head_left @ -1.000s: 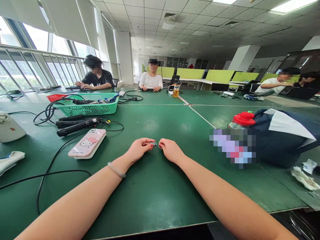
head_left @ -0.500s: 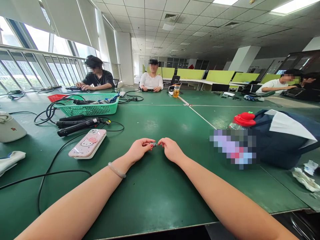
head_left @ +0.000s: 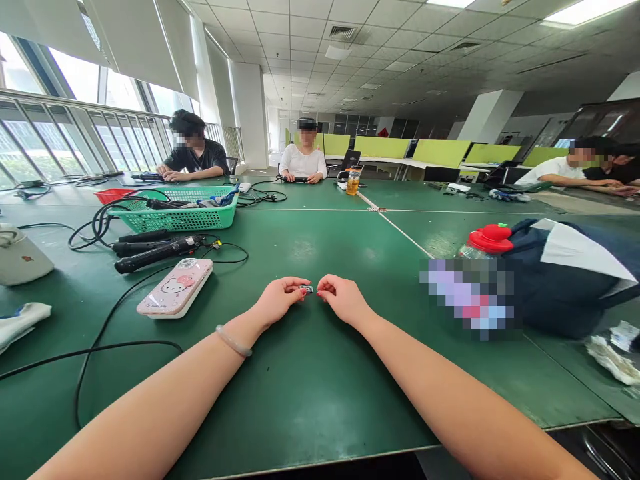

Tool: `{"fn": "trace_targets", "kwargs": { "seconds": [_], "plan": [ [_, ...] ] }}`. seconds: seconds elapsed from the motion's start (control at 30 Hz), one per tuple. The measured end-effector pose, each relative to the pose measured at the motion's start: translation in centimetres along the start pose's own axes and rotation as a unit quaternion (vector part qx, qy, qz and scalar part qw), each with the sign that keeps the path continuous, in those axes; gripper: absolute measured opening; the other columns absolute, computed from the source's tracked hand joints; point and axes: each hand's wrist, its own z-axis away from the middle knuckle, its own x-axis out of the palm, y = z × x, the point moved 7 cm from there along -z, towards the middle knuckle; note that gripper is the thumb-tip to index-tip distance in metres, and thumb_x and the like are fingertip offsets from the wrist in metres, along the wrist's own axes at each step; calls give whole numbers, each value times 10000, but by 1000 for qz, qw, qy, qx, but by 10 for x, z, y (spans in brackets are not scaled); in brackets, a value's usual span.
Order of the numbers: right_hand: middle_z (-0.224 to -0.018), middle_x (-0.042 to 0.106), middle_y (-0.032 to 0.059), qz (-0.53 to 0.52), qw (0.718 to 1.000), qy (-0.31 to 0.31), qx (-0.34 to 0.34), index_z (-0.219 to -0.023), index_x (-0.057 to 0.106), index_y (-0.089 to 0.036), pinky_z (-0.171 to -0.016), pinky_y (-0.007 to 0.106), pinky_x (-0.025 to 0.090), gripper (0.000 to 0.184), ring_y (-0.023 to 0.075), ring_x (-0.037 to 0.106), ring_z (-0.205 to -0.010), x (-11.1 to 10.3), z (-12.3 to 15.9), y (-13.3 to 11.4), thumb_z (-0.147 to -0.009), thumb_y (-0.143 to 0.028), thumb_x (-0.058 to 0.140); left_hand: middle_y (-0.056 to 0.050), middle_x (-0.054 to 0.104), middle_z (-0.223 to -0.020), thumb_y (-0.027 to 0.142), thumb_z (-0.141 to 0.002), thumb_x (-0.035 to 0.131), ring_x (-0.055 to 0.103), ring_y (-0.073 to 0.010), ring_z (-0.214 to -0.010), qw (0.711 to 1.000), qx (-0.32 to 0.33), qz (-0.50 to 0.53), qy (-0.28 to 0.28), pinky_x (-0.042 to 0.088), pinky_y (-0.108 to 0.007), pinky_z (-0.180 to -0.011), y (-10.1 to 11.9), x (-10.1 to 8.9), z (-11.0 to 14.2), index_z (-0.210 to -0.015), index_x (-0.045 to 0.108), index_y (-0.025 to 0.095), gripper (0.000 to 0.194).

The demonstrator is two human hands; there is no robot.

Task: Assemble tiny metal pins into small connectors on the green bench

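Right of the pink phone (head_left: 175, 288), the left hand (head_left: 277, 300) is pinching a small part (head_left: 309, 289), the right hand (head_left: 344, 301) is holding curled fingers just beside it, grip unclear from here, work seemingly unfinished

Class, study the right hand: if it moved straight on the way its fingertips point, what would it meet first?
Probably the small item in the fingertips of the left hand, just across a gap from the right hand, though depth is hard to judge.

Left hand (head_left: 281, 298) pinches 1 small part (head_left: 309, 289); right hand (head_left: 344, 298) near.
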Motion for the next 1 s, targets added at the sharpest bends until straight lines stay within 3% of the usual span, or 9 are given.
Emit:
{"fn": "trace_targets", "kwargs": {
  "seconds": [0.17,0.33,0.6,0.77,1.0],
  "plan": [
    [-637,602,-32,-19,1000,0,22,-690,584,-201,-625,237,420,47,110,537,-605,-2,1,0,-710,-217,546,-43,665,-775,275,-709,622,557,-119,-673,1000,-3,-11,3,437,-267,-705,1,0,1,-1013,623,134,336],
    [-683,608,-10,33,999,43,5,-647,648,-212,-597,243,410,82,121,517,-617,-10,1,-5,-686,-261,595,-41,667,-767,279,-709,619,559,-121,-662,1000,-4,-20,11,442,-276,-711,4,-1,2,-1008,626,136,331],
    [-748,674,5,-4,998,67,3,-834,684,-212,-666,259,473,189,132,602,-657,-12,3,-1,-769,-279,520,-49,662,-760,289,-704,626,558,-124,-672,1000,-4,-7,7,443,-279,-712,3,0,1,-1015,620,125,351],
    [-721,664,5,-24,997,65,-22,-803,662,-194,-634,248,475,169,126,592,-624,-10,5,-12,-770,-270,514,-65,674,-835,296,-689,649,578,-132,-709,1000,-1,10,4,447,-278,-722,1,0,0,-1000,629,135,350],
    [-757,660,4,39,995,55,-76,-806,670,-217,-645,250,451,141,122,556,-633,-8,9,-29,-788,-256,535,-55,681,-811,286,-692,640,584,-145,-721,1000,-10,-22,4,441,-282,-730,9,1,5,-981,640,140,324]
  ]
}}
